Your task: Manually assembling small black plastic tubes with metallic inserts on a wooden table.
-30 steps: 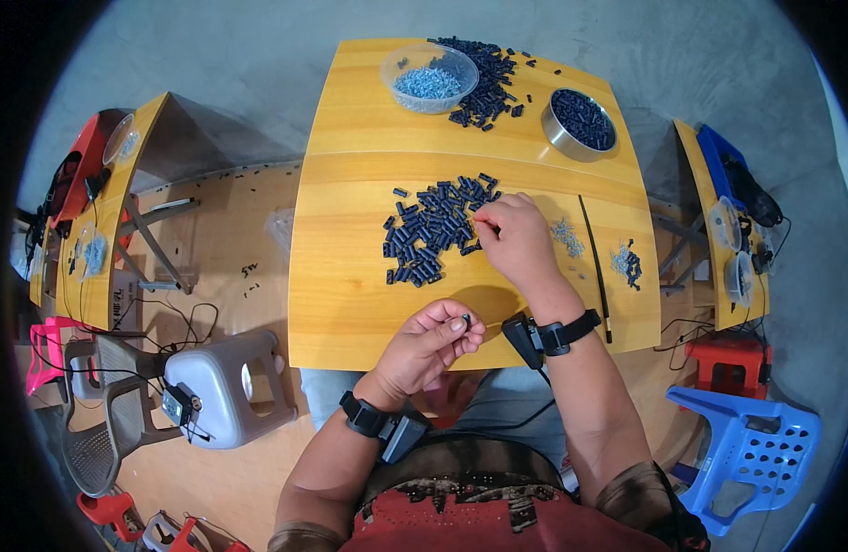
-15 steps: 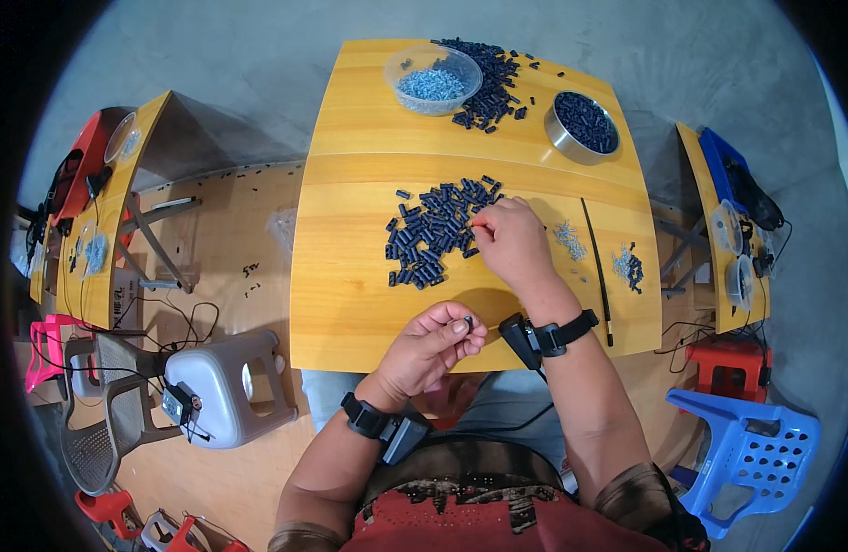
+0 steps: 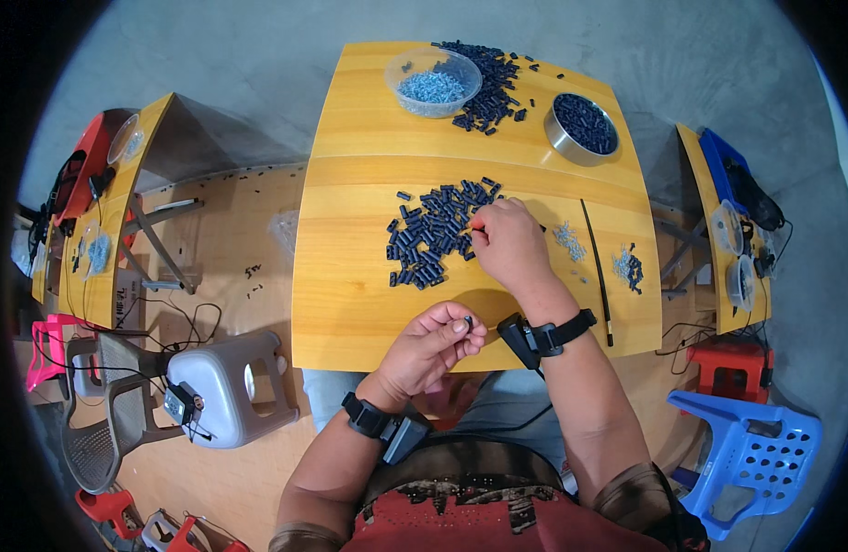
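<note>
Near the table's front edge, my left hand (image 3: pixel 433 345) pinches a small black cylindrical piece (image 3: pixel 468 324) between thumb and fingers, palm turned up. My right hand (image 3: pixel 511 241) is at the right side of a loose pile of black cylindrical pieces (image 3: pixel 430 230). Its thumb and fingertips are pressed together there, and whatever lies between them is hidden. Just right of that hand are small silvery-grey parts (image 3: pixel 568 241) spread on the wood. A thin black rod (image 3: pixel 597 271) lies beyond them, with a mixed heap of small grey and black parts (image 3: pixel 629 269) on its far side.
At the back of the yellow table (image 3: pixel 350 313) stand a clear bowl of light-blue parts (image 3: pixel 431 89) and a metal bowl of black pieces (image 3: pixel 582 129). Another black heap (image 3: pixel 488 92) lies between them. Stools, a grey one (image 3: pixel 226 391) and a blue one (image 3: pixel 755 451), flank me.
Both hands stay almost in place. The right hand's fingers shift very slightly at the edge of the pile, and the left still pinches its black piece.
</note>
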The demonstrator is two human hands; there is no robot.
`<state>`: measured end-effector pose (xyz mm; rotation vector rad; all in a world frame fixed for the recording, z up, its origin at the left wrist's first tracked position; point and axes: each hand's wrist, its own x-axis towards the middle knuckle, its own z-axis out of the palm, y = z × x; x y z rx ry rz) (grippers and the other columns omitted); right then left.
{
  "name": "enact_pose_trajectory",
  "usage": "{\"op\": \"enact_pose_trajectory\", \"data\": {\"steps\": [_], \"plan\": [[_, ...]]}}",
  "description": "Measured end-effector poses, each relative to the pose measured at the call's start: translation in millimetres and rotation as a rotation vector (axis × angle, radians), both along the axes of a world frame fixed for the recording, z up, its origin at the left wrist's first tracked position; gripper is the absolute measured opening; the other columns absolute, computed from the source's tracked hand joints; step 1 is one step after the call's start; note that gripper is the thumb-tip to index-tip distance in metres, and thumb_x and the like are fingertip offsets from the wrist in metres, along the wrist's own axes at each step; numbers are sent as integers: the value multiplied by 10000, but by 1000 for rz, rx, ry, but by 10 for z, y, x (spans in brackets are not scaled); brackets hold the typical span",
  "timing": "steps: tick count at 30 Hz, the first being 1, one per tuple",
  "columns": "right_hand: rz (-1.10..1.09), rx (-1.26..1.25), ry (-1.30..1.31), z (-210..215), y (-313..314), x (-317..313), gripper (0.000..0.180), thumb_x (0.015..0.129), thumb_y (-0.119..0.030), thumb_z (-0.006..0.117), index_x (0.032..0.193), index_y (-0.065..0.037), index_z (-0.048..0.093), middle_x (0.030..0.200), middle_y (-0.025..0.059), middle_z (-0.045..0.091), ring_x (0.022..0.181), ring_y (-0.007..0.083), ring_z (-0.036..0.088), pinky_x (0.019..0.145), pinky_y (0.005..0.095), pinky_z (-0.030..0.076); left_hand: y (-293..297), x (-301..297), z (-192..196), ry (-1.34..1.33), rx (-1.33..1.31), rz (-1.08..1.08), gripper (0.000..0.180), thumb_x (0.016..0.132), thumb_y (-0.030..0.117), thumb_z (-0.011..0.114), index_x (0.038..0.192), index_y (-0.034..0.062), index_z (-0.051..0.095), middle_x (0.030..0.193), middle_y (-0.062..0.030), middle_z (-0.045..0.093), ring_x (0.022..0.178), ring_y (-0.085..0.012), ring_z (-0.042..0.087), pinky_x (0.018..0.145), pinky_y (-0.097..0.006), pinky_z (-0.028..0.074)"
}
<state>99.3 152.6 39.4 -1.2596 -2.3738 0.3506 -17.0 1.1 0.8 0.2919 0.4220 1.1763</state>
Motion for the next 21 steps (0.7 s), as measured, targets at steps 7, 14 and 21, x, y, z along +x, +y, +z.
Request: {"op": "enact_pose_trajectory", "data": {"steps": [7, 14, 21], "plan": [[-107, -201, 324, 168, -176, 268, 119, 684, -57, 664, 764, -6, 592, 752, 106, 615, 673, 246, 592, 644, 311, 481, -34, 34, 12, 61, -1, 6, 128, 920, 148, 544, 1008, 55, 555, 963, -61, 601, 874, -149, 568, 812, -285, 463], [-82, -764, 830, 191, -772, 588, 90, 800, -22, 641, 881, 0, 609, 795, -8, 615, 702, 32, 542, 647, 179, 441, -98, 91, 12, 135, 9, 34, 103, 924, 97, 530, 1012, 56, 564, 954, -53, 609, 879, -136, 574, 780, -259, 468], [-2, -917, 940, 295, -1173, 772, 141, 815, -29, 652, 953, -5, 636, 838, 1, 623, 757, 45, 559, 685, 189, 455, -271, 181, 277, 370, 58, 4, 115, 898, 100, 579, 976, 16, 592, 883, -61, 632, 808, -118, 578, 750, -246, 478]]}}
